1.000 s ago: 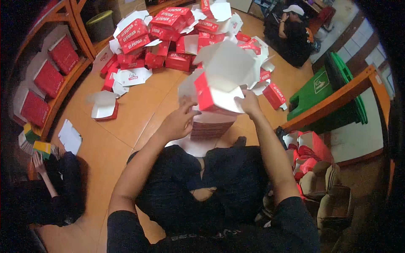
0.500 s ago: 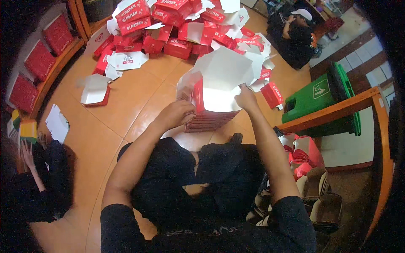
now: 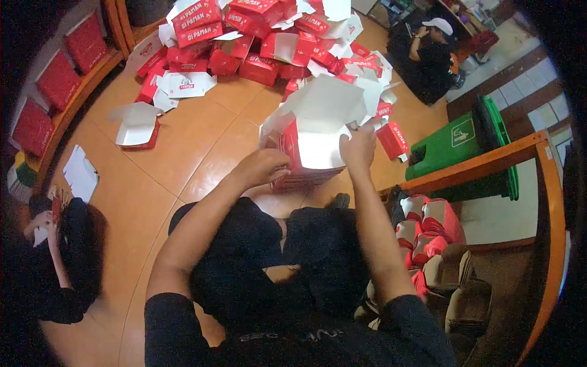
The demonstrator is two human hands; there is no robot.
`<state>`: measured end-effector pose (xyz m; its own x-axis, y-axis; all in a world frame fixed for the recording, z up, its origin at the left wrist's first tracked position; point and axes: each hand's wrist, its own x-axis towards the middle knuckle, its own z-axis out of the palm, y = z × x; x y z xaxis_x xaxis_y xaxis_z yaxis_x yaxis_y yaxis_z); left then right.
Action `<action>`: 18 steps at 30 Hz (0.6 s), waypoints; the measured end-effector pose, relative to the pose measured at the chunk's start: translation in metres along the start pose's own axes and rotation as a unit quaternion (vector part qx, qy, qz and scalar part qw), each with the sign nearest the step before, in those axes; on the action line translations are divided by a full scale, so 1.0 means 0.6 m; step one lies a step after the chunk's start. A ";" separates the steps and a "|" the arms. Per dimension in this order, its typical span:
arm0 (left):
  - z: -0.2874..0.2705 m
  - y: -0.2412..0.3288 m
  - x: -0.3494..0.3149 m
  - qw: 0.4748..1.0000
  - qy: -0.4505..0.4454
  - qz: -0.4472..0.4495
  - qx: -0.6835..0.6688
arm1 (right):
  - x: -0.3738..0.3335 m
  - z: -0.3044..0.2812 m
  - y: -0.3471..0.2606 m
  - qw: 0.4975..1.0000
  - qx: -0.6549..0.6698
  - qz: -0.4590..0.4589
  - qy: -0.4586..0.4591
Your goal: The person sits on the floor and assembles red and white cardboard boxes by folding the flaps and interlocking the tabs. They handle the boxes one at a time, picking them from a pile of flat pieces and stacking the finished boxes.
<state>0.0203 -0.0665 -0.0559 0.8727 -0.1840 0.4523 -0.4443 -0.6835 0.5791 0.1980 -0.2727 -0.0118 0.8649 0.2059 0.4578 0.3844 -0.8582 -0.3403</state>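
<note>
A red paperboard food box (image 3: 323, 150) with a white inside sits partly folded in front of me, its large lid flap standing up at the back. Beneath it is a stack of flat red cartons (image 3: 309, 181) on the floor. My left hand (image 3: 263, 167) is closed at the box's front left corner, fingertips pinching the side. On the opposite side, my right hand (image 3: 359, 147) grips the right wall, with the thumb inside and the fingers hidden behind the board.
Folded red boxes (image 3: 260, 68) lie heaped beyond the stack. One open box (image 3: 137, 125) stands apart at left. A green bin (image 3: 449, 144) and a wooden frame (image 3: 483, 160) are at right, with bagged goods (image 3: 431, 226) below. Two people (image 3: 73, 263) (image 3: 431, 58) sit nearby.
The box's front and right walls have come up from a flatter spread. My right hand has turned more upright. At left, the other person's hands now hold something red and white.
</note>
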 end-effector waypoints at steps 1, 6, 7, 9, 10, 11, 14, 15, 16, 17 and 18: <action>0.001 0.000 0.001 1.000 -0.004 0.003 -0.005 | -0.006 -0.003 -0.009 0.997 0.038 -0.031 0.058; 0.010 -0.004 -0.006 0.999 0.006 0.044 0.008 | -0.047 -0.068 -0.162 0.945 0.137 -0.070 -0.287; 0.010 -0.001 -0.006 0.999 0.001 0.047 0.015 | -0.057 -0.049 -0.155 0.950 0.102 -0.142 -0.259; 0.013 -0.002 -0.003 0.999 0.004 0.049 0.015 | -0.060 -0.028 -0.145 0.952 0.074 -0.156 -0.252; 0.016 -0.005 -0.003 0.999 0.006 0.048 0.016 | -0.061 -0.017 -0.143 0.952 0.062 -0.164 -0.249; 0.018 -0.009 -0.005 0.998 0.014 0.057 0.015 | -0.070 -0.014 -0.146 0.959 0.069 -0.152 -0.228; 0.020 -0.013 -0.006 0.997 0.012 0.069 0.031 | -0.080 -0.012 -0.144 0.961 0.052 -0.158 -0.220; 0.017 -0.011 -0.005 0.997 -0.005 0.064 0.048 | -0.079 -0.012 -0.143 0.960 0.054 -0.161 -0.225; 0.013 -0.009 -0.002 0.996 -0.023 0.058 0.065 | -0.076 -0.013 -0.142 0.958 0.056 -0.163 -0.230; 0.008 -0.008 0.005 0.989 -0.019 0.073 0.124 | -0.075 -0.014 -0.140 0.957 0.056 -0.164 -0.234; 0.001 -0.009 0.016 0.979 -0.016 0.087 0.182 | -0.074 -0.011 -0.138 0.955 0.059 -0.172 -0.236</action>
<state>0.0312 -0.0650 -0.0548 0.7986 -0.3376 0.4982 -0.4901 -0.8452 0.2130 0.1258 -0.2140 0.0016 0.7199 0.6783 0.1474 0.6810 -0.6491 -0.3391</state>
